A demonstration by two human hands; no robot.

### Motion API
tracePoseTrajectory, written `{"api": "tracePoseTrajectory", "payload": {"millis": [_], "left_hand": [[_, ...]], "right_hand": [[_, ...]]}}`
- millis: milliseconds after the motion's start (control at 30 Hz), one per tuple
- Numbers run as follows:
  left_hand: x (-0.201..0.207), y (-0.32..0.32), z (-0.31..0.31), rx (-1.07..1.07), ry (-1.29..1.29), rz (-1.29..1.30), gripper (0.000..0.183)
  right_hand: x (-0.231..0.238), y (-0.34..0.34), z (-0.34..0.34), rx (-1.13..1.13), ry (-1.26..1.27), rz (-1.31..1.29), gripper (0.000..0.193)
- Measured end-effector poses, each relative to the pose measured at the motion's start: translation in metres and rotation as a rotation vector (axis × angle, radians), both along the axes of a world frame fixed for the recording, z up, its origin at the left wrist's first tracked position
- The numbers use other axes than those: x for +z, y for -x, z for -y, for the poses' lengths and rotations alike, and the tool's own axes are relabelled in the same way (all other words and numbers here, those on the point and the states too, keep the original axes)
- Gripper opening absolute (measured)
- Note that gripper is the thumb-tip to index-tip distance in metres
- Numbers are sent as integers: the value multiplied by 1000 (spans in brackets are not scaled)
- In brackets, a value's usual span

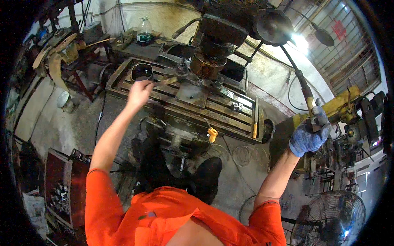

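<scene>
At the far left, beside the machine, a red tray point(61, 184) of small metal parts sits on the floor. The left hand point(138, 92), bare, reaches out over the left end of the slotted machine table point(230, 112) and grips the handle of a brush point(162, 82), fingers closed around it; the brush head points toward the table's middle. Just beyond the hand, at the table's back left corner, stands a dark round can point(142, 71). Behind it, a plastic bottle point(144, 32) stands on a bench by the wall. A flat metal plate point(191, 94) lies mid-table under the drill head point(213, 45). A small orange-handled tool point(211, 134) rests at the table's front edge. The right hand point(308, 137), in a blue glove, is clenched around the long feed lever point(301, 84) off the table's right end. A floor fan point(334, 217) stands at lower right.
</scene>
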State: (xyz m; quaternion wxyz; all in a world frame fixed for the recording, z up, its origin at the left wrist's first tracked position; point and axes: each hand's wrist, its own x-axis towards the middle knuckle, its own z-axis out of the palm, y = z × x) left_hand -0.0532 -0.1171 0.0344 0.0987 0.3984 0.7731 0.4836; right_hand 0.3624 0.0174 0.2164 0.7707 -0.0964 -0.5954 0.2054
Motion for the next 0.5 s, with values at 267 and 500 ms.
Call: {"api": "tracePoseTrajectory", "payload": {"millis": [267, 500], "left_hand": [[-35, -52, -113, 68, -163, -83, 22], [-50, -67, -120, 42, -117, -121, 24]], "right_hand": [[-2, 2, 3, 4, -80, 38, 31], [-7, -3, 2, 169, -16, -10, 33]]}}
